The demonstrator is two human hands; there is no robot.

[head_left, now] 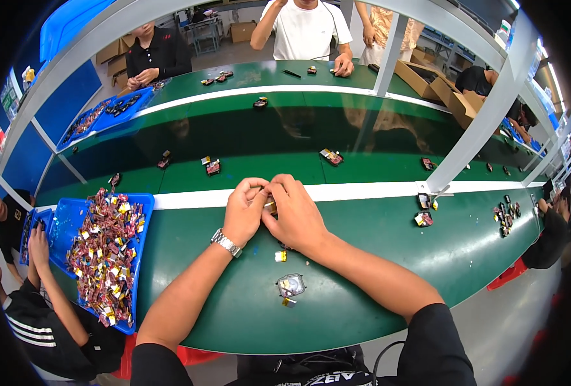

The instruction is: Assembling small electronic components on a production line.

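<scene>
My left hand (241, 211), a metal watch (226, 242) on its wrist, and my right hand (295, 213) meet over the near green worktop. Between their pinched fingertips is a small part with a yellowish piece (271, 206); most of it is hidden by the fingers. Just below the hands lies a small white and yellow piece (281, 256), partly under the right hand. Closer to me sits a small black-framed square housing (291, 284) with a pale face and a yellow-white tab at its lower side.
On the left, a blue tray (145, 257) is heaped with small reddish circuit assemblies (105, 257). Beyond a white rail (356, 191) runs a green conveyor belt (234, 128) with scattered assemblies. A grey post (485, 109) rises at right. Co-workers sit around; one person's arm (57, 289) is beside the tray.
</scene>
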